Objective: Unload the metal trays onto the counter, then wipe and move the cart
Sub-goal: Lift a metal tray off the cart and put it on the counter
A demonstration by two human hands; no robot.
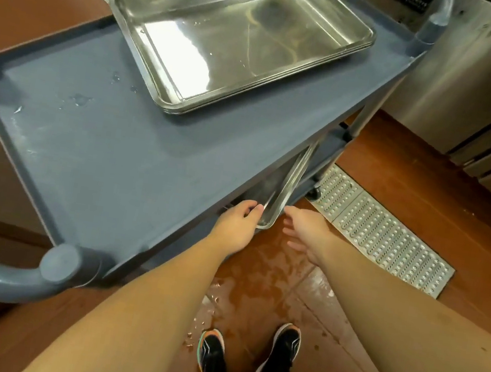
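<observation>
On the cart (pixel 100 148), the wet grey top shelf carries a stack of trays (pixel 237 41) at its far end, long axis slanting away to the right, well out of reach of both hands. The move in hand looks to be the lower tray (pixel 285 188), which pokes out from under the top shelf at the cart's near right side. It sits tilted, one long rim raised, and its long axis runs from the rounded near corner away and slightly right, back beneath the shelf (most of it is hidden there). The left hand (pixel 237 221) is at that near corner, fingers curled onto the rim on the tray's left side and seemingly gripping it. The right hand (pixel 302 231) hovers just right of the same corner with fingers spread and holding nothing, apart from the metal. The tray lies between the two hands, with the left one nearer, so drawing it out probably means pulling along its long axis toward the person, the right hand taking the opposite rim
</observation>
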